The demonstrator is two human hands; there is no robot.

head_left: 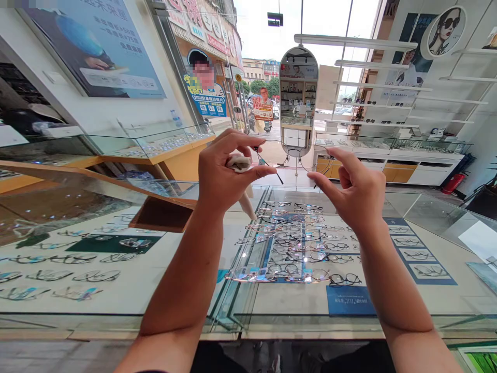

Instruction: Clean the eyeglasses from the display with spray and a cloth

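A thin-rimmed pair of eyeglasses [288, 157] is held up between my two hands, above the glass display counter. My left hand [229, 168] pinches its left side with thumb and index finger, and a crumpled pale cloth [238, 163] is tucked in the curled fingers of that hand. On the other side, my right hand [353, 184] grips the right rim between thumb and forefinger. One dark temple tip hangs down beside the left thumb. The lenses look clear, with the mirror and floor showing through.
Rows of eyeglass frames [295, 241] lie inside the glass counter [310, 321] below my hands. An oval mirror [298, 98] stands straight ahead. A brown tray-like box [161, 213] is at the left. White shelves [373, 85] hang at the right, with a red fire extinguisher [453, 183] below.
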